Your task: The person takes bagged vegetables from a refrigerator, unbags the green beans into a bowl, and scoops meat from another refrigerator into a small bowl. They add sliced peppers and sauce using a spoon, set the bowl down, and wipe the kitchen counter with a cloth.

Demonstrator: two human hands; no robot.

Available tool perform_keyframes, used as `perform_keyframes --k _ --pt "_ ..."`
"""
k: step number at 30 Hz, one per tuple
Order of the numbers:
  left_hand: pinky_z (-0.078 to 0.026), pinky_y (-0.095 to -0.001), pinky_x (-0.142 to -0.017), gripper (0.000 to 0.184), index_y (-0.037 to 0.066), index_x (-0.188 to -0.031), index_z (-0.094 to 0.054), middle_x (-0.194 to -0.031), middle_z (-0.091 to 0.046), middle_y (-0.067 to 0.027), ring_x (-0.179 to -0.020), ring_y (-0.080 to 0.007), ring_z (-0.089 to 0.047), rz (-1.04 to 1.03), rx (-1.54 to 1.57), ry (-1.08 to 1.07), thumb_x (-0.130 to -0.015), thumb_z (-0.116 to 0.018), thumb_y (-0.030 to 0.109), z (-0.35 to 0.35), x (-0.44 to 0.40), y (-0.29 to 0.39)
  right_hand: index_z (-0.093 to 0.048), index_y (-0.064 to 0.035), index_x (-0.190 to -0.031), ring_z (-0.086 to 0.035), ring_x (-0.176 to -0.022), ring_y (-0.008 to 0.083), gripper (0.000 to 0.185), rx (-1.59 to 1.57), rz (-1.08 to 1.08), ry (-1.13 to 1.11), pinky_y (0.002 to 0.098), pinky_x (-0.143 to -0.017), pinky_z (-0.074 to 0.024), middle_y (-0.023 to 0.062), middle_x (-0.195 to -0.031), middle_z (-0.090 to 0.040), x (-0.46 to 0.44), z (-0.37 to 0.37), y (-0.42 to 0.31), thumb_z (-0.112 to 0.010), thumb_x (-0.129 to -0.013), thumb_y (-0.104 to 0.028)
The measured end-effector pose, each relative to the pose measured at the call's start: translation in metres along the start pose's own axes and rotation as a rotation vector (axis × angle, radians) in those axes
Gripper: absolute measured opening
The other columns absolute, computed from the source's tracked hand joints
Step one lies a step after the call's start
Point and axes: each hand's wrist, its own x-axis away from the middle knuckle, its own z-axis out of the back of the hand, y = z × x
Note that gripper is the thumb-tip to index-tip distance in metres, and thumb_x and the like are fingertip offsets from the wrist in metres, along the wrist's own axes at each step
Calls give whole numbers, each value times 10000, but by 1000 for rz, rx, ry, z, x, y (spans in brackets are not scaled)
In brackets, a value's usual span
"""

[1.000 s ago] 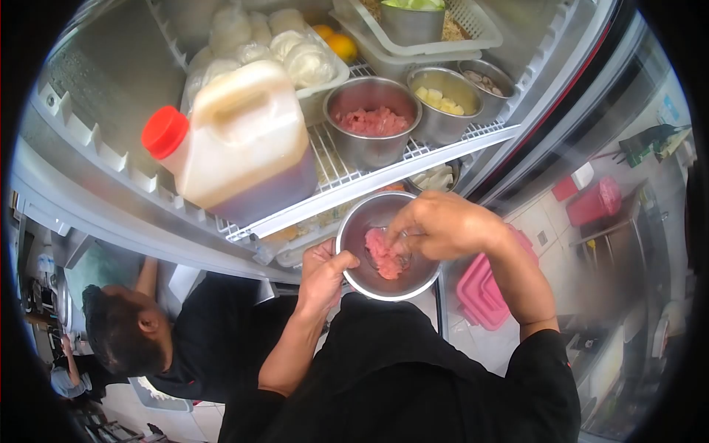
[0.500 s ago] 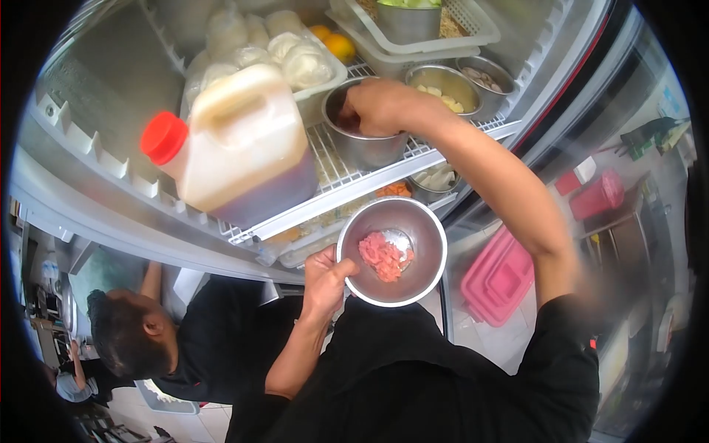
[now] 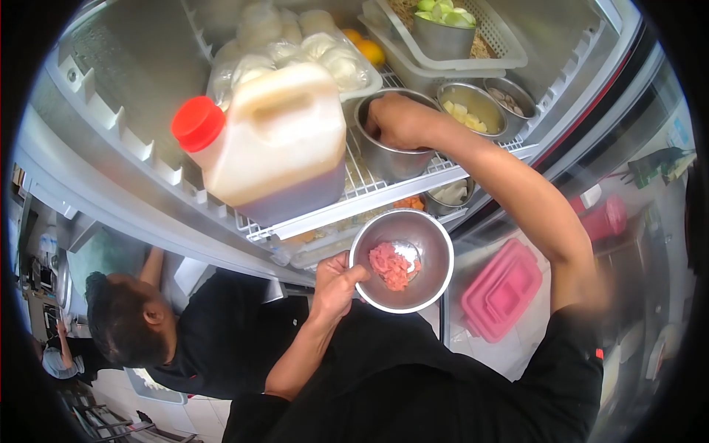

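Observation:
My left hand (image 3: 336,289) grips the rim of a round metal bowl (image 3: 437,280), thumb over the edge. Raw pink meat in small pieces (image 3: 394,266) lies at the bottom of that bowl. Up on the wire shelf, my right hand (image 3: 397,122) reaches down into a deep metal pot (image 3: 389,164). Its fingers curl downward and the pot wall hides their tips, so what they touch does not show. Beside this pot stands a metal bowl of pale yellow chunks (image 3: 464,116). On its other side is a large plastic jug (image 3: 284,136) with a red cap, part full of dark liquid.
The shelf (image 3: 362,198) belongs to an open fridge. Wrapped white bundles (image 3: 295,55), a basket (image 3: 509,53) with a tin of green slices (image 3: 445,26), and oranges (image 3: 371,53) fill its back. A pink lidded box (image 3: 502,289) sits below right. A co-worker (image 3: 140,317) bends at left.
The whole view has shifted, with the fridge contents lower and further right. My right hand stays in the pot, and my left hand keeps hold of the bowl.

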Motion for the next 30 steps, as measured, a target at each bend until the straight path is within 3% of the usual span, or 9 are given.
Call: perform_keyframes --k 11,15,16,17,19,21,23,26,30 --pt "-407 -244 -378 68 -51 -734 -605 -636 -607 -99 -439 -130 -522 -52 43 15 -688 -556 -58 2 -7 -1 -715 -43 -896 -652 -763 315 248 -169 -41 -37 361 -720 -505 171 -835 -679 8 11 3 -631 -666 -87" --pt "-450 -248 -500 95 -61 -760 -616 -686 -625 -95 -543 -127 -559 70 -5 -64 -685 -557 -59 6 -8 3 -718 -42 -890 -652 -763 303 251 -49 36 -32 356 -725 -504 169 -818 -682 2 2 1 -634 -657 -83" --pt "-465 -249 -559 109 -65 -771 -620 -710 -634 -95 -590 -126 -573 78 -11 -58 -682 -558 -60 6 -9 2 -734 -116 -909 -659 -812 319 269 -20 4 4 365 -767 -525 141 -865 -690 0 -2 0 -617 -668 -104" --pt "-465 -249 -559 109 -65 -771 -620 -710 -634 -95 -590 -126 -573 82 -15 -61 -682 -558 -60 7 -10 1 -734 -116 -909 -659 -812 319 269 -24 -1 6 365 -767 -525 141 -865 -690 0 1 -2 -617 -668 -104" --pt "-467 -255 -655 157 -73 -808 -635 -754 -647 -96 -664 -129 -587 37 0 -72 -672 -557 -64 10 -13 -2 -711 -30 -879 -649 -748 313 267 -90 -4 -8 360 -718 -505 185 -816 -672 4 8 -5 -613 -632 -56" --pt "-469 -257 -657 178 -76 -824 -641 -764 -651 -99 -668 -134 -592 32 24 -67 -667 -557 -65 8 -12 1 -712 -6 -873 -665 -741 251 238 -112 -24 5 315 -703 -520 167 -809 -688 10 16 -4 -614 -663 -62" --pt "-471 -260 -660 200 -79 -840 -647 -773 -654 -102 -671 -138 -596 23 51 -57 -662 -556 -66 8 -12 2 -701 18 -908 -665 -749 168 238 -675 -151 -43 260 -685 -530 124 -813 -695 23 31 -6 -626 -703 -75" --pt "-470 -256 -655 225 -84 -860 -652 -779 -658 -103 -673 -140 -599 8 40 -58 -658 -553 -70 9 -14 3 -705 14 -861 -647 -741 105 180 -918 -105 112 223 -667 -539 60 -853 -693 40 44 -2 -671 -721 -93" --pt "-475 -256 -650 215 -76 -846 -651 -774 -657 -109 -664 -141 -604 9 38 -70 -656 -551 -69 5 -13 7 -698 12 -874 -644 -735 112 167 -1004 60 127 235 -684 -529 74 -880 -694 87 48 -18 -670 -742 -88"
